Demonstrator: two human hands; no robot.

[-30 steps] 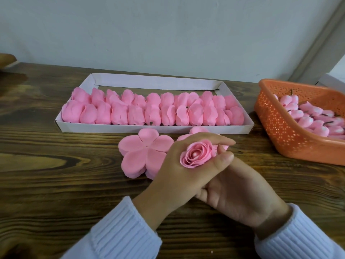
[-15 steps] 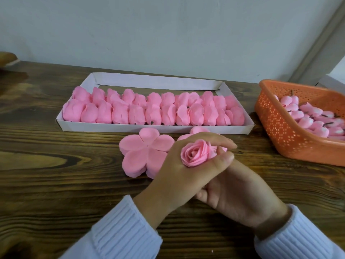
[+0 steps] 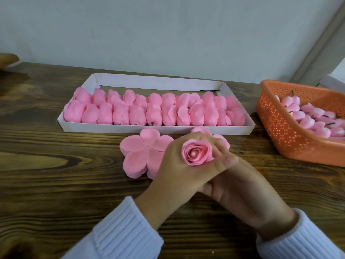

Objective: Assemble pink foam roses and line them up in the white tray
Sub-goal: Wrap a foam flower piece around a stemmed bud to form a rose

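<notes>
- Dark-grained wooden table [image 3: 56, 193] in the foreground; white ribbed sleeves [image 3: 121, 234] at its near edge
- Left hand [image 3: 175, 172] curls round a pink foam rose [image 3: 197, 154], thumb and forefinger ringing the bloom; right hand [image 3: 246, 195] tucked beneath it, fingers hidden, grip impossible to tell
- Flat five-petal foam cutout [image 3: 141, 152] lies just behind the hands
- White tray [image 3: 149, 128] beyond holds two rows of finished roses [image 3: 138, 114]; orange basket [image 3: 276, 131] of pink buds [image 3: 317, 120] at right
</notes>
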